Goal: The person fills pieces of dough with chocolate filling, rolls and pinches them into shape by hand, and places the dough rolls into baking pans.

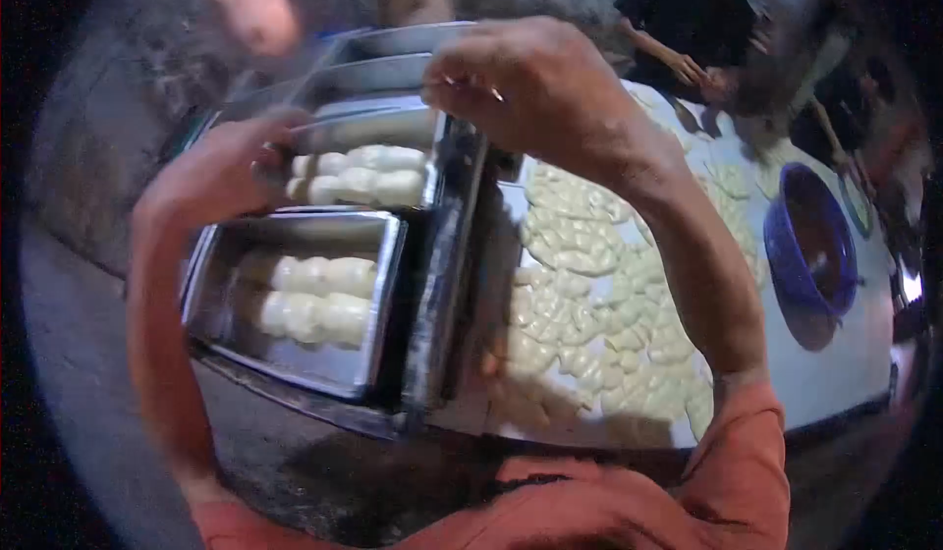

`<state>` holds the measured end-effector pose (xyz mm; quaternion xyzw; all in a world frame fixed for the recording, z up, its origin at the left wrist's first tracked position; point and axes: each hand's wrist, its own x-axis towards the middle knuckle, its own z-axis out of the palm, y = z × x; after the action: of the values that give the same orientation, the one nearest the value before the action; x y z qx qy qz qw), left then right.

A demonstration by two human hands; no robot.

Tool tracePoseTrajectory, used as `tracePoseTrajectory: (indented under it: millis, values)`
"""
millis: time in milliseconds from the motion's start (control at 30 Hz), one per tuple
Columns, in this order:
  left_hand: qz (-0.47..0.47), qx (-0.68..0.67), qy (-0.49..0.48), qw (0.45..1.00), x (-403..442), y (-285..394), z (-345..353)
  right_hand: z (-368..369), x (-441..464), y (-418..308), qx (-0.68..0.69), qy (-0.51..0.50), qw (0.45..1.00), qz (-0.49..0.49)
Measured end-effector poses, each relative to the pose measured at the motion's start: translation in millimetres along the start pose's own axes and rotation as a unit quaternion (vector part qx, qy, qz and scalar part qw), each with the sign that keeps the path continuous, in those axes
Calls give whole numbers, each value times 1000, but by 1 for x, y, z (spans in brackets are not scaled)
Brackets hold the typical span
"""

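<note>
A metal loaf pan [420, 142] with pale dough rolls [361, 175] in it lies between my hands. My left hand [221, 162] is closed on this pan's left wall, fingertips over the rim and blurred. My right hand [535, 79] is above the pan's far right corner, its fingers curled together; what they hold, if anything, is hidden. Nearer to me, a second loaf pan [385, 295] holds two rows of dough rolls [319, 300]. More metal pans [393, 44] stand behind.
A dark rack or ledge [442, 295] borders the pans. On the white table [825, 373] at right lie many flattened dough pieces [580, 295] and a purple basin [810, 241]. Two people in dark clothes [683, 15] work across the table; another person's blurred limb [250, 10] shows at the top left.
</note>
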<state>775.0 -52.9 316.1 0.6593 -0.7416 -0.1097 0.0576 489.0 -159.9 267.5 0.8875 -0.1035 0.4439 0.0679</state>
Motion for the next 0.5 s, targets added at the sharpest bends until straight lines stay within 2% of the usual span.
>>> tracePoseTrajectory:
  millis: [33,67,100,200,267,333,400,467,500]
  values:
    - [-14,73,25,997,-13,0,-14,-24,-12,1,-4,8,1000,2]
    - [24,-52,103,993,-18,-1,-7,-48,-33,4,-11,12,1000,9]
    - [-3,-203,134,970,-14,-26,0,-71,-66,9,-31,-20,998,56]
    - [113,-124,190,967,-53,29,6,-149,-153,15,-15,-83,992,94]
    - [181,-112,191,958,-95,65,16,-203,-230,-15,-71,-167,925,335]
    - [245,-118,172,947,-135,93,32,-247,-316,-23,-44,-190,849,491]
    - [299,-148,138,933,-162,114,53,-280,-387,-46,-85,-182,746,634]
    - [326,-209,108,916,-174,124,88,-305,-462,-63,-143,-258,731,616]
    - [316,-245,107,910,-176,124,110,-308,-481,-75,-102,-255,676,684]
